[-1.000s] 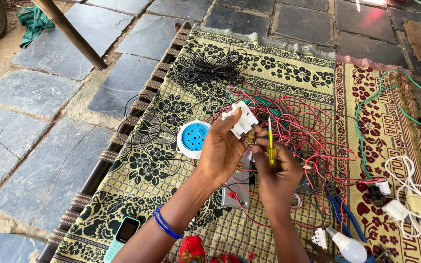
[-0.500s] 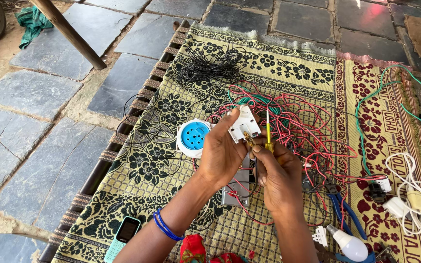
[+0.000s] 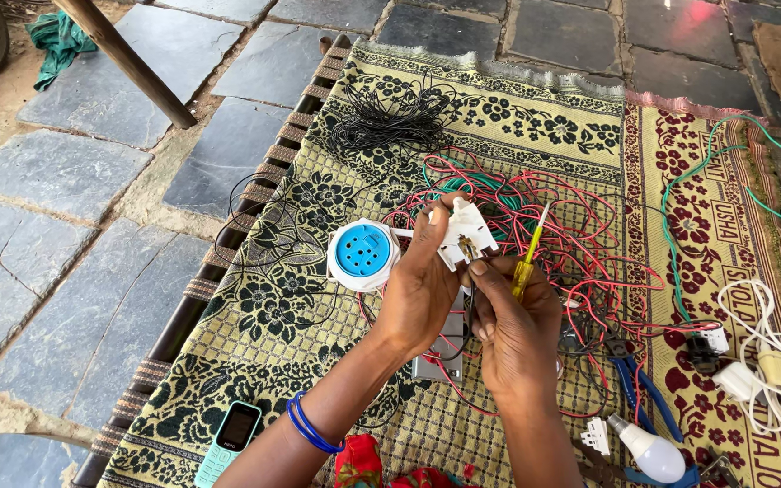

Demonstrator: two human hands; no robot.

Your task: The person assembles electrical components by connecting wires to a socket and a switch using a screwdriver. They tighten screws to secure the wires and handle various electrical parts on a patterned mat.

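Left hand point(image 3: 422, 289) raised over the patterned mat point(image 3: 255, 334), fingers wrapped around a white three-pin plug point(image 3: 465, 233), pins facing up and toward the right hand. Right hand point(image 3: 512, 330) just beside it, fingers clenched on a yellow-handled screwdriver point(image 3: 527, 256), shaft pointing up and away, forefinger tip touching the plug's lower edge. Blue bangles point(image 3: 307, 428) around the left wrist.

Directly left of the plug, lying on the mat: a round white socket with a blue face point(image 3: 363, 256). Underneath and behind both hands, a loose tangle of red wires point(image 3: 589, 244), green wire point(image 3: 716, 172) looping off to the right, a coil of black wire point(image 3: 390, 122) farther up the mat. Partly hidden beneath the wrists, a grey flat box point(image 3: 440, 361).

Lower right: blue-handled pliers point(image 3: 644, 389), a white bulb point(image 3: 653, 452), white chargers with cable point(image 3: 770, 370). Lower left corner of the mat: a teal keypad phone point(image 3: 230, 438). Stone slab floor point(image 3: 56, 262) to the left, a wooden pole point(image 3: 128, 63) leaning across it.
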